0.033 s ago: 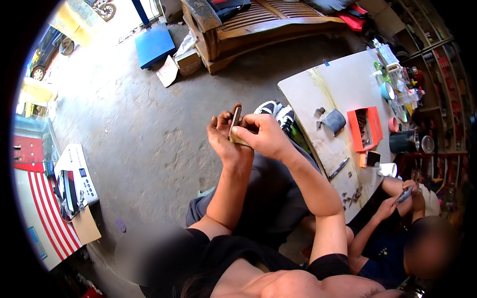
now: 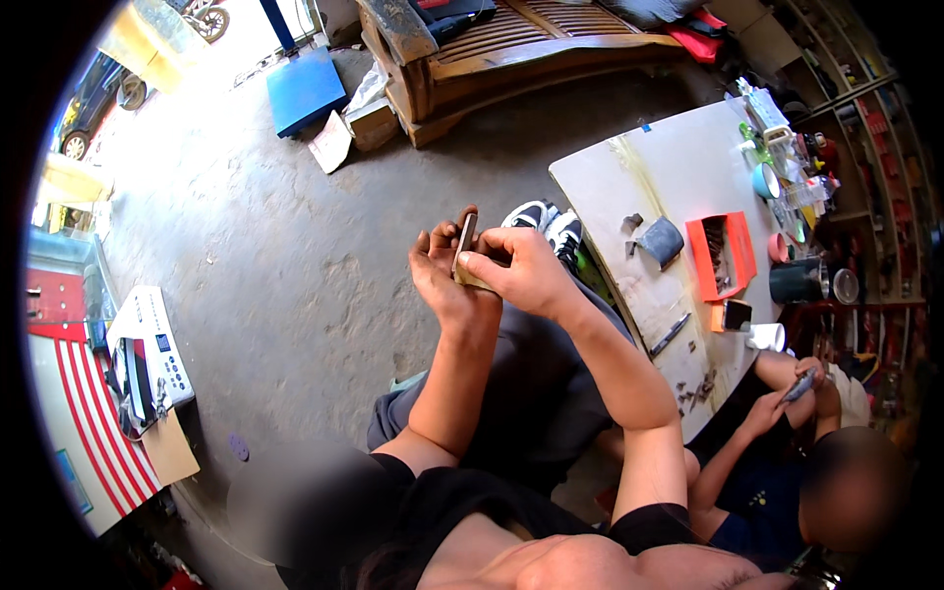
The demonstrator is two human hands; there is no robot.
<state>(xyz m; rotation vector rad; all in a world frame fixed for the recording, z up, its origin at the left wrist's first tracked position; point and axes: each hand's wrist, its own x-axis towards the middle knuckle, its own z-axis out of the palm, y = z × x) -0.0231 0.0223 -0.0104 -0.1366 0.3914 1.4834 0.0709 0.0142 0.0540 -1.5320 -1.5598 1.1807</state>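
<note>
In the middle, above my lap, both hands meet around a slim dark bar with a pale edge [image 2: 466, 236]. My left hand [image 2: 444, 280] is palm up, its fingertips darkly stained and curled behind the bar. From the right, my right hand [image 2: 526, 267] pinches a small tan piece [image 2: 472, 278] at the bar's lower end, between thumb and bent fingers. Whether the tan piece is paper, cloth or part of the bar I cannot tell. My fingers hide some of both.
A pale table [image 2: 600, 162] at right holds a red open box [image 2: 698, 261] of small dark pieces, a grey cylinder [image 2: 661, 241], a pen [image 2: 671, 334] and cups. Beside it another person [image 2: 757, 482] holds a phone-like object. A wooden bench [image 2: 531, 69] and blue platform [image 2: 305, 88] stand beyond.
</note>
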